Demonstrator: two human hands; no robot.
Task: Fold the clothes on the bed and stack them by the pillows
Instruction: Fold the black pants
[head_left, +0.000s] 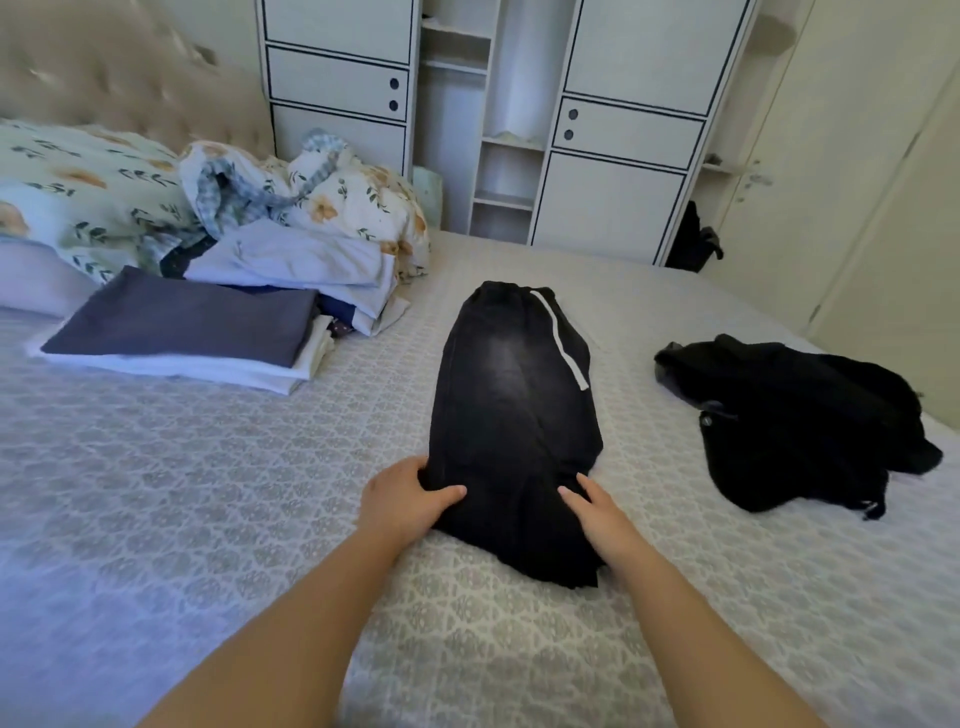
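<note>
black trousers (514, 415): faded dark fabric with a white side stripe, folded lengthwise into a long narrow strip; near end held at both edges, the rest running straight away from the grip.
black garment (789, 421): crumpled, unfolded heap, right of the grip and apart from it.
folded stack (182, 332): navy piece on top of white ones, lying flat, far left of the grip, by the floral pillows (83, 192).

Bedroom's pretty plain: a big white wardrobe (519, 119) with black trim runs along the far wall, with open shelves (506, 176) up its middle and round holes for handles. A beige tufted headboard (130, 73) sits far left. On the right there's a cream door (852, 171) with a lever handle. Soft daylight all over.
</note>
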